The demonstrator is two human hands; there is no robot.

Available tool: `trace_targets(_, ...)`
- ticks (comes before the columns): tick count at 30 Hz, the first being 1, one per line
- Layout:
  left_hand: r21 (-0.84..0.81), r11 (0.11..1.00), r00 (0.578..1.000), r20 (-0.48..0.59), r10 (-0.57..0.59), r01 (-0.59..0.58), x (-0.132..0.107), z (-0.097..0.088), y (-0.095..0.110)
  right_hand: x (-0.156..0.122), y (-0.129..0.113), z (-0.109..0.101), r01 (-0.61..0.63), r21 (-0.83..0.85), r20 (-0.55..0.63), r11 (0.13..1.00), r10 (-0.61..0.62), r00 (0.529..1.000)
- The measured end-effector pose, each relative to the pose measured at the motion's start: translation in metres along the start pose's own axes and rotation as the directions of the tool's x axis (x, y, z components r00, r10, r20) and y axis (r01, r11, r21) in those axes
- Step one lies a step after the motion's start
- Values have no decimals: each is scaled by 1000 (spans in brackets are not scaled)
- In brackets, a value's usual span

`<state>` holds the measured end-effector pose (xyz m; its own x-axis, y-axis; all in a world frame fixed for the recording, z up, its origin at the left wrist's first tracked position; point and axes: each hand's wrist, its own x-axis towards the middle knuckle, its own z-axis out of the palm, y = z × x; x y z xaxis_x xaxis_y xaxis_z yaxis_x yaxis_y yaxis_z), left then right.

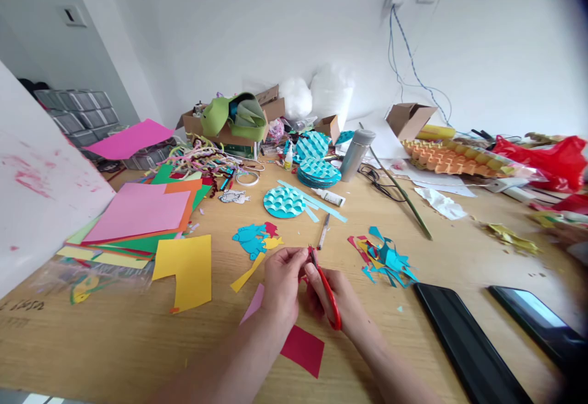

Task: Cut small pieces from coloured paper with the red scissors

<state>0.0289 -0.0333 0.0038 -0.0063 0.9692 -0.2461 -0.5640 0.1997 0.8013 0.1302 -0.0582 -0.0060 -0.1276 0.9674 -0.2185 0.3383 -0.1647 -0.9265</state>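
My right hand (328, 291) is wrapped round red-handled scissors (331, 306), whose blades point away from me, up towards my left fingertips. My left hand (287, 275) is closed in a pinch right beside the blades, on a small piece of red paper (309, 248) that my fingers mostly hide. Under my wrists lie a dark red paper sheet (304, 350) and a pink paper strip (253, 303), partly covered by my left arm. Just beyond my hands are cut-out blue paper fish (250, 240), a yellow fish (273, 242) and a pen (324, 232).
Paper scraps (388, 260) lie right of my hands, near a black tablet-like device (463, 330) and a phone (537, 312). To the left are yellow paper (195, 275) and stacked coloured sheets (138, 211). Behind stand a blue scaled disc (281, 202) and a metal flask (357, 154).
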Motion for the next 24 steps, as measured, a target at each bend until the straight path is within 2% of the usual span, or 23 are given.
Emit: trace_targets(24,-31,999,999,-10,-33,32,-3,1,-2,0,-3,1,-65,5,-25,998,66,998)
